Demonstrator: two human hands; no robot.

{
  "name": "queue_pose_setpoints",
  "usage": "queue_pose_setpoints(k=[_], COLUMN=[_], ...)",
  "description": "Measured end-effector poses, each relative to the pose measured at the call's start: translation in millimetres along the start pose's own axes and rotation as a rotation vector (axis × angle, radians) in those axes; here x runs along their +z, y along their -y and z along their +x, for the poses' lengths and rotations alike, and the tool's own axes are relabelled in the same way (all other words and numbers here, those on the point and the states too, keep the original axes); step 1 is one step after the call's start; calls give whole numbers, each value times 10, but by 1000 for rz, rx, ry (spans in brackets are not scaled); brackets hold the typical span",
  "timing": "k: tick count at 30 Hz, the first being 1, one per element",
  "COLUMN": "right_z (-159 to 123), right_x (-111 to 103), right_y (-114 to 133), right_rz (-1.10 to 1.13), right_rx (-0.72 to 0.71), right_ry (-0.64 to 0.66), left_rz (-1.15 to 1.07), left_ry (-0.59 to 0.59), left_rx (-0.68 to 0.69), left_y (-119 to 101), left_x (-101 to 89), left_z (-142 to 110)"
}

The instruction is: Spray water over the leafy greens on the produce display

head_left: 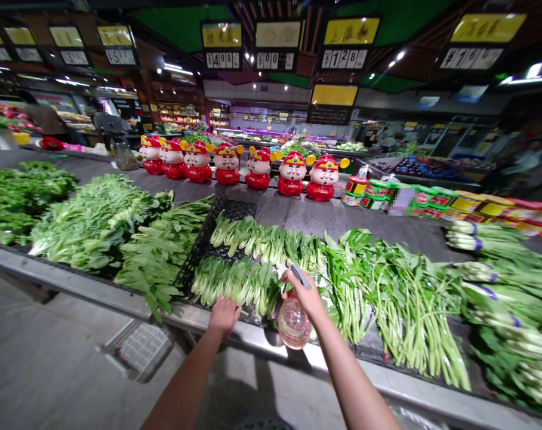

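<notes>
- A market stall's worktop (119, 294) stretches across the view ahead of the hands, its steel front edge running left to right just below them.
- Beyond the hands, a row of red-and-gold figurines (262, 170) stands along the far side of the worktop.
- Left of the left hand lie heaps of leafy greens (96, 224); right of the right hand lie long-stemmed greens (400, 304).
- Directly ahead, a black plastic crate (203, 245) lies tilted beneath two rows of bok choy (235, 286). The rows run left to right, parallel to the steel edge, with stems pointing left.
- The left hand (224, 316) is nearer the middle of the lower row; the right hand (304, 295) is nearer its right end.
- The right hand closes around the top of a clear spray bottle (293, 322), whose rounded body hangs below it, holding pale pinkish liquid.
- The left hand is open and empty, palm down, just below the lower row. Whether its fingertips (226, 301) touch the stalks, I cannot tell.
</notes>
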State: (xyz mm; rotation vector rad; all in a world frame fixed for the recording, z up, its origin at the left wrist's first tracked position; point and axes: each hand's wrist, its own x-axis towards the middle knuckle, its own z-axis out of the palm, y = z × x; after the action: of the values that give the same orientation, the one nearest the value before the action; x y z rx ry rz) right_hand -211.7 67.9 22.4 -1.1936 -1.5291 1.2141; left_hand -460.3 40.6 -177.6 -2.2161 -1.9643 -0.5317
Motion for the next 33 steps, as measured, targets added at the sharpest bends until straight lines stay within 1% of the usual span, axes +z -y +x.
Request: queue_pose_setpoints(k=[6, 11, 15, 21, 29, 33], right_z=[-93, -123, -144, -95, -52, -32], right_x=[18, 28, 34, 20, 72, 129], right_y=[10, -41, -94, -127, -31, 22], right_rz=[-75, -69, -89, -220, -260, -271], right_rx=[-40, 17, 33, -29, -99, -95], right_ry=[-10, -33, -53, -52, -85, -56], left_rz=[18, 13, -11, -30, 0, -19], left_ry=[17, 14, 17, 3, 8, -25], left_rx=[5, 2, 3, -8, -12, -11], left_y=[-4, -5, 1, 1, -18, -10], left_x=[-16, -22, -27, -9, 1, 20], left_z=[-5, -3, -5, -13, -17, -28])
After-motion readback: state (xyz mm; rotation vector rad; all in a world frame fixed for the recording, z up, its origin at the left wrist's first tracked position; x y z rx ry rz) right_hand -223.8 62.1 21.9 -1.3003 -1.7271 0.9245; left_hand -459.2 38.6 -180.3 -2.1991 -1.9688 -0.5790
